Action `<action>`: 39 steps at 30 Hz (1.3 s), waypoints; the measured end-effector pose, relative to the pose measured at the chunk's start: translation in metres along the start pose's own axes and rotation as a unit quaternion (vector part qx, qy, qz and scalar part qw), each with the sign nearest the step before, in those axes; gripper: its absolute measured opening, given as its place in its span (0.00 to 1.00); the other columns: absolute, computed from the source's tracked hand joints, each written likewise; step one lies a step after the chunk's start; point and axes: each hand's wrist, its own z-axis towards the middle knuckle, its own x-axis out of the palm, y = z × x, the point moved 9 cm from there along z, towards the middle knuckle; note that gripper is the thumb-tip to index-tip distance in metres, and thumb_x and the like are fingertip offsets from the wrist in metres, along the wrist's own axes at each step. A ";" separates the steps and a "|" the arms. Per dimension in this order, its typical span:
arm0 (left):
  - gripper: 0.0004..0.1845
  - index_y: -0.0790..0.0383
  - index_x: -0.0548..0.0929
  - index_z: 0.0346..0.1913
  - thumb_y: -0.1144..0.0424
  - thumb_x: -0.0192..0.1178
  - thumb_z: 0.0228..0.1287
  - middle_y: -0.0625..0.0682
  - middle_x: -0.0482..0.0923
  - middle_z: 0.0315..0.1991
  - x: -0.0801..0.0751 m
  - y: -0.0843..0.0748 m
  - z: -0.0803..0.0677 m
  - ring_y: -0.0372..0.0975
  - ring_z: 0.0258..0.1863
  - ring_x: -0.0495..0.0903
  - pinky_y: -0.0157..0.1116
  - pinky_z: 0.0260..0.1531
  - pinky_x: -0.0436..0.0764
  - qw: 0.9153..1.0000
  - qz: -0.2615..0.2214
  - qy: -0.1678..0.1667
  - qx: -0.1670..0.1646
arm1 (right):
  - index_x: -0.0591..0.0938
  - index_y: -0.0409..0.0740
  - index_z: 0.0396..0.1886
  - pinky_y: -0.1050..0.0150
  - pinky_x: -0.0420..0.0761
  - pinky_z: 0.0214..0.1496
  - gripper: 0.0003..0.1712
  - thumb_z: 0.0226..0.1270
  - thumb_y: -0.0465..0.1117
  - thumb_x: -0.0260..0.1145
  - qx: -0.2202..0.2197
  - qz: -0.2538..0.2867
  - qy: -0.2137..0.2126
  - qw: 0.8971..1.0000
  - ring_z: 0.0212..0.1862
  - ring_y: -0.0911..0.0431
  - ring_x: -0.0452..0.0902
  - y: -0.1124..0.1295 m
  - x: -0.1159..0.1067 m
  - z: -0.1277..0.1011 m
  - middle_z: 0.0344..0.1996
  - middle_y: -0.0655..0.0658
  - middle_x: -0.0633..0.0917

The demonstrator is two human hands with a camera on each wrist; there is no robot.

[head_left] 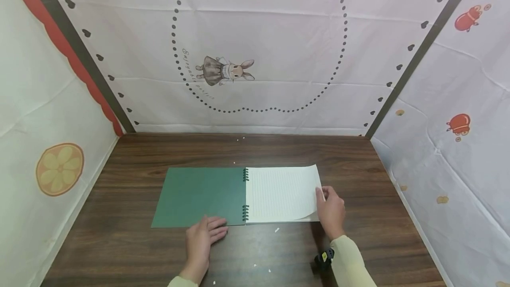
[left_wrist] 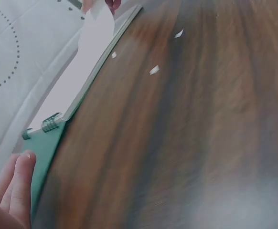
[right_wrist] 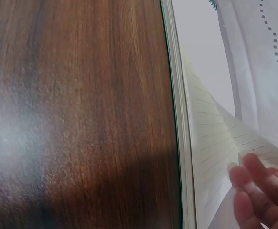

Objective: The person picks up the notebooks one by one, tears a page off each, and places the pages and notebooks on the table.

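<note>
A spiral notebook (head_left: 207,191) lies spread on the table, its green cover to the left and a lined page (head_left: 283,194) to the right of the coil binding (head_left: 245,212). My right hand (head_left: 332,209) pinches the right edge of the top page. That page is lifted and curls up from the sheets below, as the right wrist view shows with its ruled page (right_wrist: 220,129). My left hand (head_left: 203,238) rests at the lower edge of the green cover with straight fingers (left_wrist: 22,183), near the binding.
Several small white paper scraps (head_left: 276,230) are scattered on the dark wooden table (head_left: 131,251). Printed white cloth (head_left: 271,56) hangs behind the table and along both sides. A black device (head_left: 324,258) sits on the right wrist.
</note>
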 end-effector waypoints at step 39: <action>0.40 0.50 0.61 0.74 0.38 0.57 0.63 0.58 0.50 0.77 0.047 -0.057 0.060 0.62 0.75 0.48 0.76 0.60 0.46 0.745 0.598 0.094 0.279 | 0.82 0.35 0.51 0.51 0.75 0.49 0.21 0.69 0.47 0.61 0.101 0.038 0.133 0.985 0.48 0.45 0.75 -0.021 0.022 0.027 0.51 0.33 0.82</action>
